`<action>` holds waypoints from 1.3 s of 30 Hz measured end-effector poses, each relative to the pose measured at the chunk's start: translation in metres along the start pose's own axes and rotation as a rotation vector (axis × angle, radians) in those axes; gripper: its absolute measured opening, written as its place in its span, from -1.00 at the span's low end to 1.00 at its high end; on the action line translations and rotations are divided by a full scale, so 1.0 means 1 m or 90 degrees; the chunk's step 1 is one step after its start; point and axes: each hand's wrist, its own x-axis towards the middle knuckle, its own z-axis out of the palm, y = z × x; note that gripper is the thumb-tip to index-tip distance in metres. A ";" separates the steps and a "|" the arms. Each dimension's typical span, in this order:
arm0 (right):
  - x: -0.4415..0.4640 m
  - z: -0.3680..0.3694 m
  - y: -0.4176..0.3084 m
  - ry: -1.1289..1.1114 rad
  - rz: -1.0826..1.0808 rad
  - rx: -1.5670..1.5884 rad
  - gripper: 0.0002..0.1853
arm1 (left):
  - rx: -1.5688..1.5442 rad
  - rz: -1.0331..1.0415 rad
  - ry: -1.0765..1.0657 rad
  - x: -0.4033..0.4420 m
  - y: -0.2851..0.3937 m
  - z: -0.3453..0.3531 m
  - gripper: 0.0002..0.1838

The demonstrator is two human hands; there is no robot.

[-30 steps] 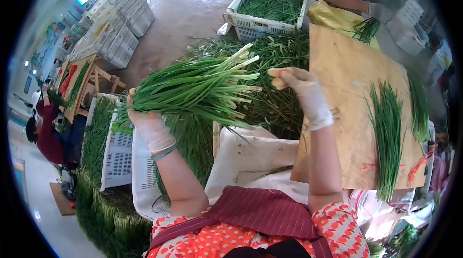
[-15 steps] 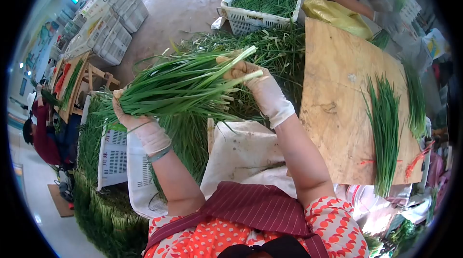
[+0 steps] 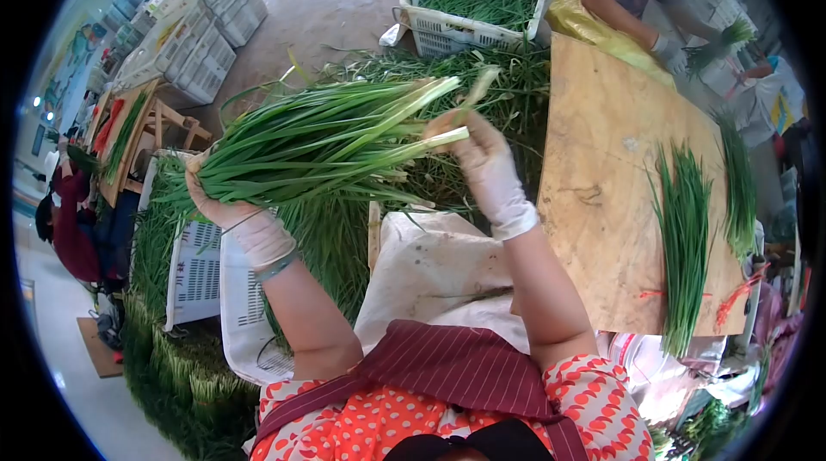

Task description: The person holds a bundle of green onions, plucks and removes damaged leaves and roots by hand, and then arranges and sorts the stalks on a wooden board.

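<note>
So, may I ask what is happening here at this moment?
A person's gloved left hand holds a loose bunch of long green leaves with pale stems by its leafy end. The gloved right hand is at the stem ends; whether it pinches any is unclear. To the right, on a flat tan wooden board, a long green bundle lies across a thin red tie.

Green leaf bunch point(image 3: 318, 147), loose, ~horiz. in L hand point(image 3: 225, 208); pale stem ends point(image 3: 437, 94) rt.

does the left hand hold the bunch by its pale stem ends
No, the left hand holds the leafy end; the pale stem ends point toward the right hand.
</note>
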 end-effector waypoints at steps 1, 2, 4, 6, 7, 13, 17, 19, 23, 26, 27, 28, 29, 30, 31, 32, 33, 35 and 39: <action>0.000 -0.012 -0.012 0.038 0.008 -0.137 -0.74 | -0.001 0.013 0.022 -0.002 0.004 0.005 -0.74; 0.002 -0.023 -0.011 0.103 0.057 -0.066 -0.76 | -0.002 0.027 0.044 -0.003 0.006 0.007 -0.75; 0.006 -0.057 -0.004 0.207 0.052 -0.181 -0.82 | -0.031 0.015 -0.006 0.003 0.014 -0.005 -0.76; 0.014 -0.085 0.014 0.248 0.015 -0.414 -0.74 | -0.058 0.003 -0.053 0.000 0.017 -0.004 -0.78; 0.016 -0.084 0.011 0.287 -0.033 -0.588 -0.72 | -0.036 0.018 0.016 -0.006 0.017 0.009 -0.79; 0.044 -0.026 -0.055 -0.093 -0.165 -0.512 -0.84 | -0.197 -0.125 -0.150 -0.008 0.022 0.018 -0.83; 0.046 -0.009 -0.042 -0.294 -0.054 -0.592 -0.77 | 0.314 0.101 -0.051 -0.026 0.008 0.049 -0.70; 0.033 -0.009 -0.036 -0.268 -0.047 -0.504 -0.79 | 0.307 0.066 0.039 -0.045 0.000 0.078 -0.63; 0.003 -0.007 -0.005 -0.244 -0.003 -0.407 -0.76 | 0.276 0.028 0.102 -0.040 0.001 0.068 -0.58; -0.014 -0.001 0.003 -0.191 0.022 -0.371 -0.81 | 0.273 0.012 0.074 -0.026 0.003 0.048 -0.57; -0.016 0.000 0.006 -0.166 0.073 -0.329 -0.81 | 0.274 0.023 0.050 -0.024 0.002 0.043 -0.57; -0.019 0.002 0.017 -0.107 0.102 -0.244 -0.81 | 0.238 -0.004 0.019 -0.023 0.004 0.037 -0.57; -0.021 0.003 0.029 -0.051 0.128 -0.160 -0.81 | 0.220 -0.011 0.023 -0.020 0.004 0.030 -0.57; -0.022 0.004 0.029 -0.042 0.099 -0.157 -0.82 | 0.256 0.008 -0.022 -0.016 0.003 0.024 -0.58; -0.023 0.007 0.032 -0.024 0.152 -0.047 -0.85 | 0.289 0.029 -0.065 -0.013 0.002 0.019 -0.59; -0.024 0.010 0.036 -0.001 0.166 0.065 -0.84 | 0.257 -0.001 -0.062 -0.010 0.003 0.013 -0.59; -0.025 0.013 0.040 0.022 0.179 0.181 -0.82 | 0.241 -0.003 -0.057 -0.004 0.003 0.006 -0.59; -0.026 0.013 0.039 0.035 0.179 0.168 -0.80 | 0.241 -0.049 -0.031 0.011 0.000 -0.016 -0.60; -0.028 0.008 0.023 0.091 0.135 0.146 -0.78 | 0.264 0.052 -0.082 -0.015 0.000 0.018 -0.63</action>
